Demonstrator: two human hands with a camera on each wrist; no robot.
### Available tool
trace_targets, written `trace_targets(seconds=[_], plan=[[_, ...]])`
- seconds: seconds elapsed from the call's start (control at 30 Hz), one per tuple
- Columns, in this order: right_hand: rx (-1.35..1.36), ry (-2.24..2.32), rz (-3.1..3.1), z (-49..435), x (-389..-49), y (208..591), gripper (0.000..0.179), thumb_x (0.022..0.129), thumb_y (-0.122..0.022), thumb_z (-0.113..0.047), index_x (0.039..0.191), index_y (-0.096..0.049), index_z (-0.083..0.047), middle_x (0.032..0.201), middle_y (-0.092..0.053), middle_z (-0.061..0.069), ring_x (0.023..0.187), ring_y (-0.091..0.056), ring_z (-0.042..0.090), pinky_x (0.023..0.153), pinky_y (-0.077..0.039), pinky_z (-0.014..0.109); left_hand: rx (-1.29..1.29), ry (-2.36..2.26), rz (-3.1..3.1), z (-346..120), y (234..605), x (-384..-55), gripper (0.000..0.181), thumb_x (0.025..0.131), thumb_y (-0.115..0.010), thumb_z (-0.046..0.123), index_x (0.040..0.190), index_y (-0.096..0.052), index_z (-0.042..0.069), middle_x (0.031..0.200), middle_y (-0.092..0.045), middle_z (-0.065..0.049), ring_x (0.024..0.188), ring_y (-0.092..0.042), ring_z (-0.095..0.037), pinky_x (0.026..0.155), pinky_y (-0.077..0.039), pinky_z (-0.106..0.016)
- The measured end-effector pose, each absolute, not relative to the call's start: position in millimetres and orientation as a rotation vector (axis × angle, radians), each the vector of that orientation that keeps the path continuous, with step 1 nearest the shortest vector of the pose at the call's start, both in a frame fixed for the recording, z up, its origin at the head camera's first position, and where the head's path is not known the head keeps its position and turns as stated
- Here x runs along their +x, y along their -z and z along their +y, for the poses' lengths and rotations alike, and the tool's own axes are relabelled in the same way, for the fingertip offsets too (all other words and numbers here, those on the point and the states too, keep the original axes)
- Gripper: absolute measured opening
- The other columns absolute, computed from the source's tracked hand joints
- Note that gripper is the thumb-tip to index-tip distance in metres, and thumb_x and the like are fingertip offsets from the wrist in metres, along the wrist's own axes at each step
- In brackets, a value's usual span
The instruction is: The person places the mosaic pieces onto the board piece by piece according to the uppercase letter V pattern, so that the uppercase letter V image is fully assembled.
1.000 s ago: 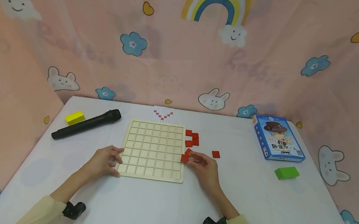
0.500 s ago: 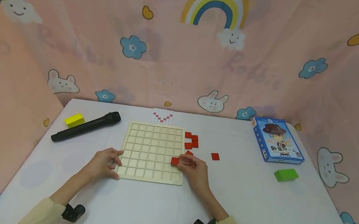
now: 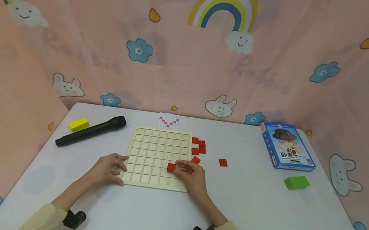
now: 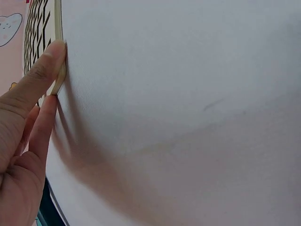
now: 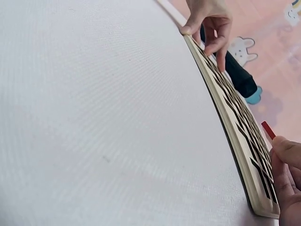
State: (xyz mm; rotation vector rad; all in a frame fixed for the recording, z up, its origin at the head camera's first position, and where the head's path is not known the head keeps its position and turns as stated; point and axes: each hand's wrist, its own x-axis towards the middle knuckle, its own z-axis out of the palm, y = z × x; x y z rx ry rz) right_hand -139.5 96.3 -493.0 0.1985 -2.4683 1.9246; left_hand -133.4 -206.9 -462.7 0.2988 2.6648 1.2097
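A pale wooden grid board lies on the white table. At its near left corner my left hand holds the board, the thumb on the near edge and the fingers along the left side; the left wrist view shows the thumb against the corner. Over the board's lower right squares, my right hand pinches a red square tile between thumb and fingertips. In the right wrist view this tile is raised and tilted above the grid. Several loose red tiles lie by the board's right edge.
Another red tile lies farther right. A patterned card sits behind the board. At the left are a black microphone and a yellow block; at the right, a blue game box and a green block.
My right hand has carried the red tile leftward from the board's right edge to over its squares. The left hand has stayed at the board's corner. The head view has shifted slightly.
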Motion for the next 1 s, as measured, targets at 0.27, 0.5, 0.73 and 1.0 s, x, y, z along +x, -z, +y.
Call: trace_targets(seconds=[0.27,0.5,0.73,1.0], plan=[[0.236,-1.897,-2.498,87.3,-139.3,494.9,0.029,0.081,-0.077,-0.007,0.108,-0.07,-0.002,0.098,-0.072,0.009,0.084,-0.069,0.018,0.076,-0.058,0.021,0.323,-1.211,2.665,-207.6,467.8,-135.3,0.035,0.054,-0.09,0.003,0.082,-0.069,0.006,0.132,-0.054,-0.02,0.122,-0.049,-0.041,0.077,-0.057,-0.021],[0.301,-1.968,-2.45,80.1,-136.5,492.2,0.03,0.08,-0.076,-0.002,0.108,-0.068,0.003,0.099,-0.071,0.015,0.084,-0.069,0.023,0.075,-0.058,0.023,0.353,-1.225,2.669,-207.7,465.3,-133.7,0.036,0.054,-0.09,0.002,0.081,-0.068,0.004,0.13,-0.055,-0.022,0.12,-0.05,-0.042,0.077,-0.058,-0.022],[0.327,-1.935,-2.483,73.9,-128.9,478.2,0.03,0.081,-0.073,0.004,0.109,-0.066,0.009,0.1,-0.07,0.021,0.085,-0.068,0.031,0.076,-0.059,0.025,0.375,-1.226,2.67,-208.9,466.6,-133.8,0.036,0.054,-0.09,0.003,0.082,-0.068,0.005,0.13,-0.055,-0.023,0.12,-0.05,-0.042,0.077,-0.057,-0.022],[0.364,-1.881,-2.528,71.2,-134.8,491.0,0.031,0.079,-0.076,0.0,0.108,-0.068,0.003,0.101,-0.071,0.013,0.083,-0.069,0.02,0.075,-0.058,0.021,0.328,-1.245,2.648,-207.9,465.7,-134.2,0.035,0.054,-0.089,0.001,0.081,-0.067,0.005,0.132,-0.054,-0.022,0.122,-0.049,-0.042,0.078,-0.057,-0.023]])
